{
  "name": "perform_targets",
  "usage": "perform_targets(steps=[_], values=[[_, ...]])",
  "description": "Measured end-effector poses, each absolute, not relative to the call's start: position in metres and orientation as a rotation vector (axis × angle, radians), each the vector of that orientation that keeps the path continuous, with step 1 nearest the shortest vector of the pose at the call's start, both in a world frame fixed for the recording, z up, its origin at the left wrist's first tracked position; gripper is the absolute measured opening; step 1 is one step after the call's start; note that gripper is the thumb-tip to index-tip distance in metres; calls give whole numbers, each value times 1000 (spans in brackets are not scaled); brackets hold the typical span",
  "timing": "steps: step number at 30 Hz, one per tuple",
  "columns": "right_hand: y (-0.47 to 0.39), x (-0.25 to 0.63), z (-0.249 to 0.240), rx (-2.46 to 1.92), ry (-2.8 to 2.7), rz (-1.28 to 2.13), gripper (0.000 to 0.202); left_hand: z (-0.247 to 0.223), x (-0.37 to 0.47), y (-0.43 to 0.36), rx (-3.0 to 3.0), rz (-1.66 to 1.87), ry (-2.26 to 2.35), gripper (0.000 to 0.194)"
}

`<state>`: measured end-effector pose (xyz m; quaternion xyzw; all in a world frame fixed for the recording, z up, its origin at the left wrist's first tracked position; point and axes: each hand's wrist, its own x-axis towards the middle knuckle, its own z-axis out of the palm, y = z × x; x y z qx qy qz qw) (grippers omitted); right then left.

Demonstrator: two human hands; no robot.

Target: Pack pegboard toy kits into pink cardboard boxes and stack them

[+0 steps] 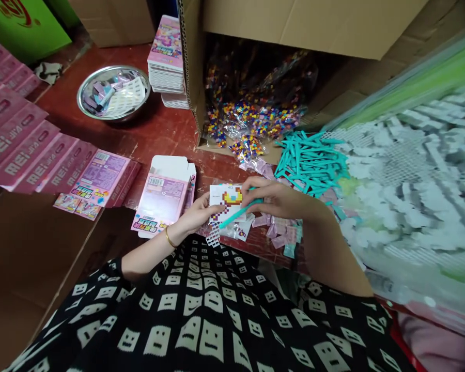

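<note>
My left hand (198,213) is closed on a small stack: a pattern card (218,193) with a yellow and brown pixel picture, a white grid piece (213,235) and some clear plastic. In my right hand (273,199) is a teal plastic pen-like tool (238,213), its tip slanting down left across the card. My right fingers also touch the card's right edge. Below the hands lies another patterned card (242,232), partly under clear plastic. A flattened-looking pink and white box (160,199) with an open flap lies left of my left hand.
Teal tools (310,160) lie heaped beyond my right hand, with small pink sachets (281,230) nearer. A carton (240,18) holds bags of coloured beads (256,119). A metal bowl (114,116), stacked pink boxes (31,150) and a large bag of white pieces (418,196) surround the red surface.
</note>
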<state>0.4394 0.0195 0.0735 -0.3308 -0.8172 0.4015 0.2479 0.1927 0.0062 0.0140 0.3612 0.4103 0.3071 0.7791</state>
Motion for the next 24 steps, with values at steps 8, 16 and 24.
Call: perform_targets(steps=[8,16,24], values=[[33,398,58,-1035,-2121,1093,25,22,180,-7,912,745,871,59],[31,353,11,-1109,-1303,1618,60,17,160,8,1278,994,965,67],[123,293,-9,-1050,-834,1174,70,0,34,45,1741,928,1841,80]])
